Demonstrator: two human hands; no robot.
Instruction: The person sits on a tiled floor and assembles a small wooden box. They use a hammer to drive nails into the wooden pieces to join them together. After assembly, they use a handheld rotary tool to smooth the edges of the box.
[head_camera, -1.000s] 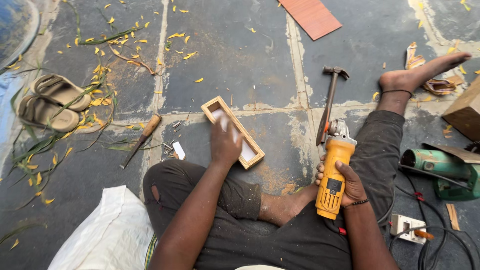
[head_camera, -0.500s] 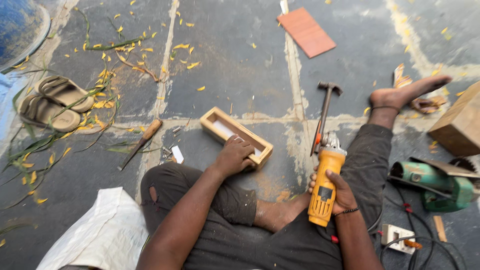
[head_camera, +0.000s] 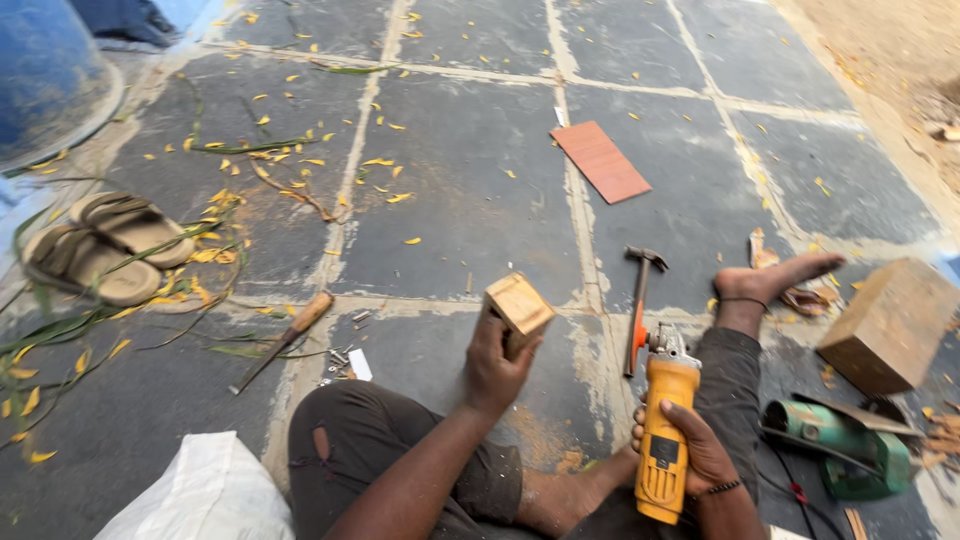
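Note:
I sit on a stone-slab floor. My left hand (head_camera: 495, 368) grips a small open wooden box (head_camera: 517, 308) and holds it up on end, clear of the floor, in front of my knee. My right hand (head_camera: 690, 448) is wrapped around the body of a yellow angle grinder (head_camera: 665, 428), whose orange disc guard points away from me near my right leg. A hammer (head_camera: 640, 295) lies on the slab just beyond the grinder's head, beside my bare foot (head_camera: 775, 280).
A chisel with a wooden handle (head_camera: 285, 335) and loose screws lie to the left. Sandals (head_camera: 100, 248), a reddish board (head_camera: 600, 160), a wooden block (head_camera: 885, 322), a green power tool (head_camera: 840, 445) and a white sack (head_camera: 200, 495) surround me.
My left hand has lifted the wooden box off the floor and turned it on end. The grinder stays in my right hand. The camera has tilted up.

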